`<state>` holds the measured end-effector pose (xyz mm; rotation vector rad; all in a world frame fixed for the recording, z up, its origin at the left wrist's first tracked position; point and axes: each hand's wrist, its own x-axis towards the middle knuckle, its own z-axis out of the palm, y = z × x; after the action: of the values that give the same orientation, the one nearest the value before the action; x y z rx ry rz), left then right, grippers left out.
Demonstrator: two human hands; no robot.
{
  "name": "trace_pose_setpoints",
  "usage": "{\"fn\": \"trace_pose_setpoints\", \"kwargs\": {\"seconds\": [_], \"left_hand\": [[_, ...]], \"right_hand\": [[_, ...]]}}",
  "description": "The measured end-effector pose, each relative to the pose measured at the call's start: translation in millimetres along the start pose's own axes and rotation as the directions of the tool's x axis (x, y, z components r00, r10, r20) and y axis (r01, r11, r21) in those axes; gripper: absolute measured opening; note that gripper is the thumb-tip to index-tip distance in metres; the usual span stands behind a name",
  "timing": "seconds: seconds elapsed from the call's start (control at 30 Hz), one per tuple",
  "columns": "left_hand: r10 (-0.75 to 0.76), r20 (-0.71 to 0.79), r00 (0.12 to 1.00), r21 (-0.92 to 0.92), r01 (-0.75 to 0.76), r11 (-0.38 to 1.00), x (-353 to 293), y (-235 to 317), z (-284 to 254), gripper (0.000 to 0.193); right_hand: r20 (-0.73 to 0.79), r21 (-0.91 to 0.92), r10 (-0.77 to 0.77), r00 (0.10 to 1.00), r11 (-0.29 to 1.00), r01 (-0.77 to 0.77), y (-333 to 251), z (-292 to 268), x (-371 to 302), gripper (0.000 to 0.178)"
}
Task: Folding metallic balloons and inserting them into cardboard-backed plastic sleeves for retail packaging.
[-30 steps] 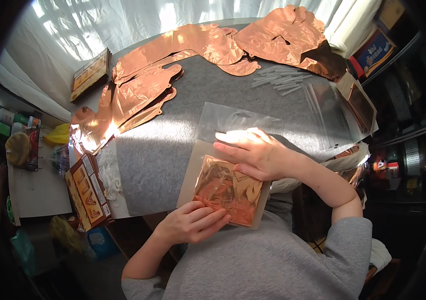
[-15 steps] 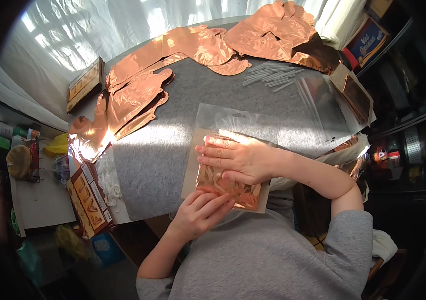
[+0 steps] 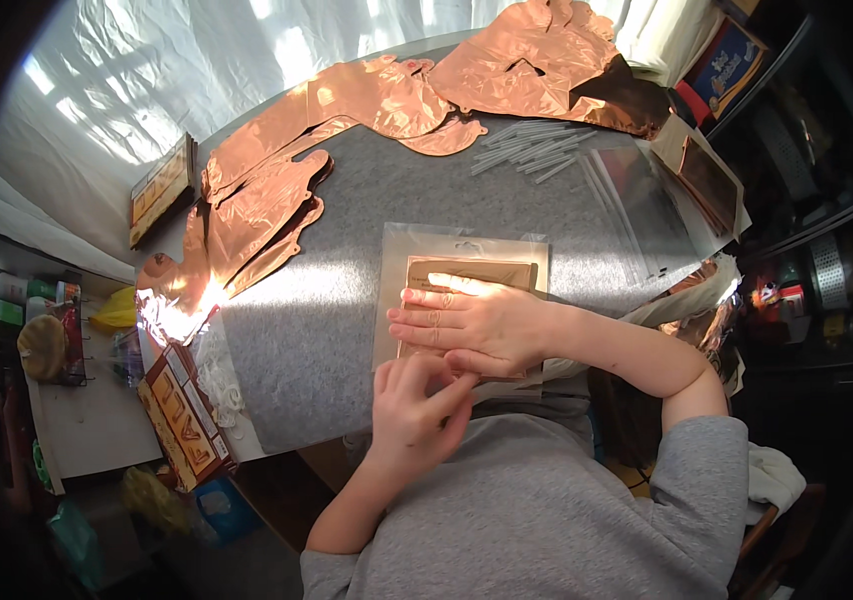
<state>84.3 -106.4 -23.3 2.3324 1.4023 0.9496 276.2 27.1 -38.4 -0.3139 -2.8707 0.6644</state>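
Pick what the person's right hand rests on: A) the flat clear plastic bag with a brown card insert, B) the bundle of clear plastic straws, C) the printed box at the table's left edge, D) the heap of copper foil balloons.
A: the right hand lies flat on the flat clear plastic bag with a brown card insert, with the left hand at its near edge.

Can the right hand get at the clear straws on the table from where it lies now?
Probably yes. The right hand lies flat on the packet, and only bare grey felt shows between it and the straws.

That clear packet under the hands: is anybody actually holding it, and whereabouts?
The right hand lies flat on the middle of the clear packet, pinning it to the table. The left hand works at its near edge; an actual grip cannot be told.
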Motion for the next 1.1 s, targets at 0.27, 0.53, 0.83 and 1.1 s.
{"fn": "trace_pose_setpoints", "kwargs": {"seconds": [0.27, 0.53, 0.83, 1.1], "left_hand": [[-0.407, -0.111, 0.907, -0.095, 0.398, 0.912, 3, -36, -24, 0.083], [-0.531, 0.249, 0.81, -0.795, 0.484, 0.366, 19, -48, -29, 0.043], [-0.504, -0.322, 0.801, -0.727, 0.132, 0.674, -15, -56, -36, 0.026], [-0.517, -0.286, 0.807, -0.73, 0.166, 0.663, -28, -79, -28, 0.032]], "right_hand": [[-0.172, -0.074, -0.091, 0.981, 0.994, 0.079, -7, 4, -5, 0.076], [-0.213, -0.202, -0.267, 0.94, 0.953, 0.225, -9, -4, -7, 0.078], [-0.561, 0.826, 0.618, 0.551, 0.466, 0.319, -28, -21, -14, 0.058], [-0.621, 0.782, 0.574, 0.535, 0.505, 0.365, -36, -4, 1, 0.017]]}}
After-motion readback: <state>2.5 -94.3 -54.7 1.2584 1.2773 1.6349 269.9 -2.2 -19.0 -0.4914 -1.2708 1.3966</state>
